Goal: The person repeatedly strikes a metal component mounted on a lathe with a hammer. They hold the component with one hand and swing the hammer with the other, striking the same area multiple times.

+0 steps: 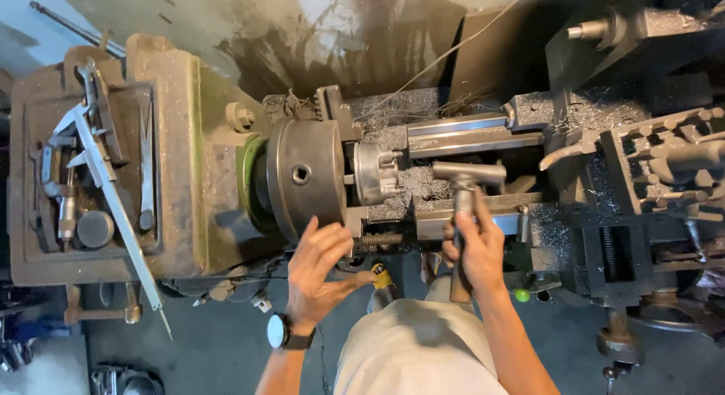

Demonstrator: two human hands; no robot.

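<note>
- The right hand (474,248) has its fingers closed around the wooden handle of a heavy grey steel hammer (467,185); the handle is the safe place to hold.
- The left hand (321,260) lies open-fingered on the big round dark metal chuck (302,176), which looks hard and heavy.

Chuck (302,176) looking dull dark steel, workpiece (375,172) showing brighter machined metal, hammer (467,176) matt grey, lathe body (177,138) wearing chipped, grimy paint.

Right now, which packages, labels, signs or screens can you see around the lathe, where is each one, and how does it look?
Wristwatch screen: on the left wrist, below the lathe chuck; small, round, pale face on a dark strap.
Label on a small object: near the floor, between the left hand and the right hand; yellow and black, too small to tell more.
No packages or signs show.
</note>
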